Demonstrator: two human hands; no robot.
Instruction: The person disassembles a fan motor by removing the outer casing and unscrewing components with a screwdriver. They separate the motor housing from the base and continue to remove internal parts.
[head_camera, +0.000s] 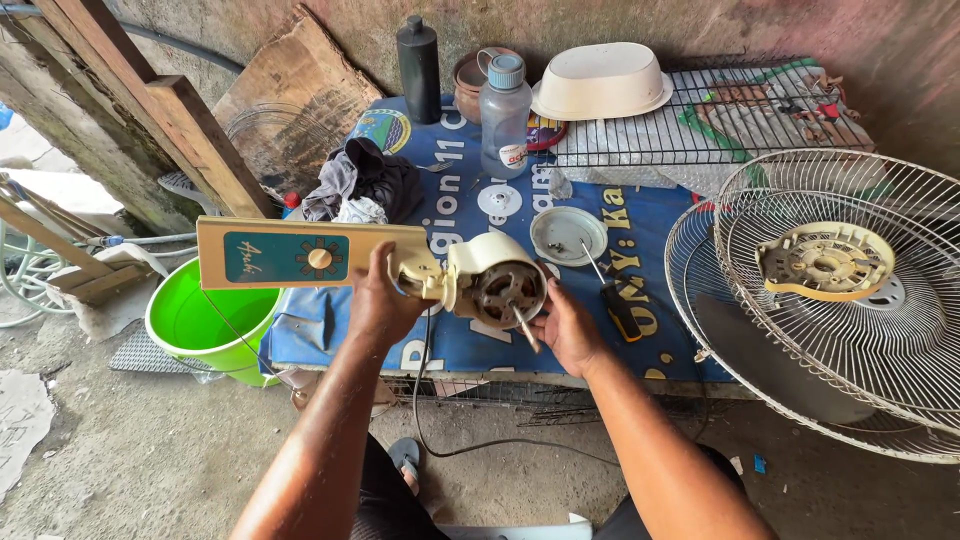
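Note:
I hold a cream fan body above the front edge of a low table. My left hand (380, 300) grips the fan's neck (415, 270), where the flat control base (290, 255) with its round knob (320, 258) juts out to the left. My right hand (567, 325) supports the exposed motor (505, 290) from below and to the right, with the metal shaft (525, 325) pointing towards me. A black power cord (470, 445) hangs down from the fan to the ground.
A blue printed cloth (620, 215) covers the table. On it lie a screwdriver (612, 295), a round white cap (567, 235), a plastic bottle (505, 115), a black bottle (419, 70), dark rags (365, 180). Wire fan guards (850, 300) lean at right. A green bucket (205, 325) stands at left.

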